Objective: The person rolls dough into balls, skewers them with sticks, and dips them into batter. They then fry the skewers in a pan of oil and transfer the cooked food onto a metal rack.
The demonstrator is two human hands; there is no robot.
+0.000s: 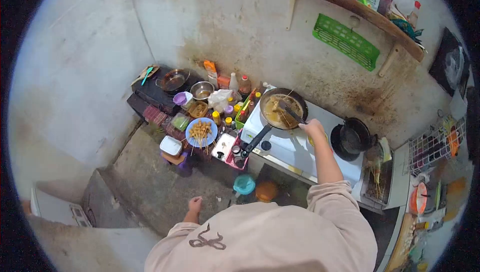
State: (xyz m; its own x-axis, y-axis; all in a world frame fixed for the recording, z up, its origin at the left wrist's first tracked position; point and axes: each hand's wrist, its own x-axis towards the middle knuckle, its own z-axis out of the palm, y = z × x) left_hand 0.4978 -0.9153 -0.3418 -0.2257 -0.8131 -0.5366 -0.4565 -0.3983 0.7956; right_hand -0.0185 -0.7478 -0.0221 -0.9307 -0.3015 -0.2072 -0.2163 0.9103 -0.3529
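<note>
My right hand [313, 128] is closed on the handle of a dark spatula [289, 110]. The spatula's blade rests in a frying pan [259, 138] on the white stove, among brownish sauce and several thin skewers. The pan's black handle points toward the front left, with no hand on it. My left hand [194, 204] hangs low by my side, away from the counter. Its fingers look curled, and I see nothing in them. Left of the stove, a light blue plate [214, 131] carries several skewers of browned food.
A black wok [354, 137] sits on the right of the stove [295, 151]. Several bottles and jars crowd its left side. A white container [171, 145] stands near the plate. Below the stove front are a turquoise bowl [244, 184] and a brown round object [266, 191]. A wooden shelf [350, 4] juts out overhead.
</note>
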